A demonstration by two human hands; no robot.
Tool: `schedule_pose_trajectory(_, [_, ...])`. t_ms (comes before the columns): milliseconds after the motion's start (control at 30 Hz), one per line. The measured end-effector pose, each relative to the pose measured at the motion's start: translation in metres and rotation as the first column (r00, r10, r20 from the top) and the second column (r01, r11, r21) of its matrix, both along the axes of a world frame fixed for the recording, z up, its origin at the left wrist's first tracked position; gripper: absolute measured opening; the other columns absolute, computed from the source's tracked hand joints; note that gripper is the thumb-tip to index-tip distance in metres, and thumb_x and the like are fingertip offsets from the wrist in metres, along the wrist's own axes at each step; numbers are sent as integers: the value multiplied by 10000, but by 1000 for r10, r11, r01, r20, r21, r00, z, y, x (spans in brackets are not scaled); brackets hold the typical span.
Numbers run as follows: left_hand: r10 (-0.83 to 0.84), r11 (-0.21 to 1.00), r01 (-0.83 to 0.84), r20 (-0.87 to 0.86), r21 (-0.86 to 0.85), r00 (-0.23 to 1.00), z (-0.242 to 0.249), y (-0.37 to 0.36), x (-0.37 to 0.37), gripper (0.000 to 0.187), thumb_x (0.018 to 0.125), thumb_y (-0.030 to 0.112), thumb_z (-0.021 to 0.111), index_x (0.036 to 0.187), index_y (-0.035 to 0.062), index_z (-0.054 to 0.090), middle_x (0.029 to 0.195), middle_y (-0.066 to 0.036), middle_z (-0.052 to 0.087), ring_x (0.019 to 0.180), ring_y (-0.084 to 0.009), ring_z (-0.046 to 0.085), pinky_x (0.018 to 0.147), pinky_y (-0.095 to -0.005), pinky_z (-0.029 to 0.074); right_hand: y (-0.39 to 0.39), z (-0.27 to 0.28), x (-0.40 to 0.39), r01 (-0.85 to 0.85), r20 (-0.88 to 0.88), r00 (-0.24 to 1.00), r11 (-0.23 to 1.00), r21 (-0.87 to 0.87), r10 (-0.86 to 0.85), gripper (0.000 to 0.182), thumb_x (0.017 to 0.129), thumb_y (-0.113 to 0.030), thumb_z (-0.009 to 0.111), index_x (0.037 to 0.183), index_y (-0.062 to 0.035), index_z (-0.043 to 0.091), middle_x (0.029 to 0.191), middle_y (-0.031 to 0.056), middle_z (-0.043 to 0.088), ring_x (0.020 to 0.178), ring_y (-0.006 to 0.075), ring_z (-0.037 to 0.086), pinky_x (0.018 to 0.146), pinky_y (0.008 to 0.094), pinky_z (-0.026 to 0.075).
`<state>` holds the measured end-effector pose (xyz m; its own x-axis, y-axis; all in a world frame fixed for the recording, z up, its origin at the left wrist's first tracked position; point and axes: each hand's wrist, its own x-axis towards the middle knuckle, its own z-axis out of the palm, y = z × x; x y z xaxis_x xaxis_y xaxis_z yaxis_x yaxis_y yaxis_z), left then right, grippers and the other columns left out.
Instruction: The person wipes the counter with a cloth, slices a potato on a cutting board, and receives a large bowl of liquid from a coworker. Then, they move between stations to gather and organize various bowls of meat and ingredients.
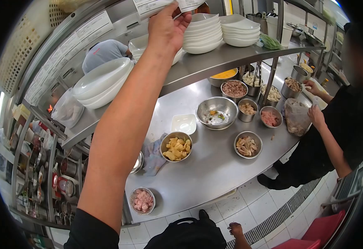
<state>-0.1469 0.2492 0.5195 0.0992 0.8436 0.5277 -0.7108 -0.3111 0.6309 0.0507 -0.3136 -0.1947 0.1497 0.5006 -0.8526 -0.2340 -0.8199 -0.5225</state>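
My left hand (171,28) is raised to the upper edge of the view, its fingers closed on a white printed paper slip (154,6) that hangs above the steel shelf. Stacked white bowls (202,35) stand on the shelf just beside this hand. Low down at the floor side, away from the table, hangs my right hand (234,229), fingers curled and nothing visible in them. Below my left forearm, on the steel table (206,170), are a bowl of yellow chunks (176,148) and a bowl of pale pink raw meat (142,201).
A co-worker in black (322,137) stands at the right, both hands near a plastic bag of food (297,116). Several steel bowls of ingredients, a mostly bare steel bowl (217,112) and a small white dish (184,123) sit on the table. Oval plates (102,81) occupy the shelf's left.
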Motion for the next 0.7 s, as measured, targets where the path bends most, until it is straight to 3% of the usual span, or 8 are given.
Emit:
schedule_pose_trajectory(133, [6, 1000, -6, -8, 18, 1000, 0, 2, 0, 211, 950, 109, 634, 1130, 3, 608, 1001, -105, 630, 881, -204, 607, 704, -297, 531, 4, 6, 0, -3, 6, 1000, 1000, 0, 3, 276, 917, -198, 563, 1074, -2, 677, 821, 130, 733, 489, 157, 575, 417, 296, 459])
schedule_pose_trajectory(200, [-12, 1000, 12, -9, 15, 1000, 0, 3, 0, 203, 950, 105, 631, 1125, 4, 615, 1007, -108, 638, 889, -202, 609, 699, -294, 530, 8, 14, -1, -10, 12, 1000, 999, -49, 11, 269, 930, -230, 548, 1074, -29, 654, 875, 137, 702, 524, 143, 503, 439, 289, 411])
schedule_pose_trajectory(300, [-10, 1000, 11, -12, 11, 1000, 1, 0, 1, 206, 950, 103, 632, 1129, 4, 612, 1011, -107, 636, 883, -202, 611, 701, -296, 533, 7, 20, -1, -38, 11, 999, 999, 23, 38, 270, 928, -231, 550, 1071, -29, 660, 855, 125, 703, 527, 143, 518, 441, 293, 419])
schedule_pose_trajectory(533, [-9, 1000, 9, 25, -7, 1000, -5, 6, -1, 201, 951, 107, 632, 1118, 3, 594, 1008, -117, 620, 887, -212, 613, 719, -312, 551, 7, 21, -1, -20, 36, 999, 999, -30, 21, 277, 922, -245, 572, 1057, -21, 663, 859, 130, 710, 532, 144, 534, 442, 294, 430])
schedule_pose_trajectory(600, [10, 1000, -10, 5, -13, 1000, -8, 12, -7, 194, 948, 109, 629, 1101, 7, 570, 1006, -124, 611, 900, -228, 612, 762, -334, 564, 2, 15, 4, -234, 119, 969, 958, 163, 217, 288, 924, -250, 575, 1060, -10, 660, 857, 131, 711, 530, 145, 533, 438, 289, 427])
schedule_pose_trajectory(667, [7, 1000, -6, 9, -24, 1000, -10, 9, -8, 199, 944, 109, 630, 1100, 9, 560, 1008, -125, 609, 911, -236, 612, 791, -345, 566, -13, -32, 13, -272, 169, 957, 933, 237, 236, 287, 923, -247, 579, 1059, -7, 658, 848, 130, 708, 529, 146, 533, 435, 287, 426])
schedule_pose_trajectory(700, [7, 999, -6, 13, -35, 1000, -12, 6, -8, 205, 939, 110, 631, 1099, 12, 549, 1010, -125, 607, 921, -244, 611, 820, -357, 568, -14, -30, 12, -315, 222, 941, 898, 307, 254, 286, 922, -245, 584, 1057, -3, 656, 839, 129, 705, 528, 146, 532, 433, 285, 424])
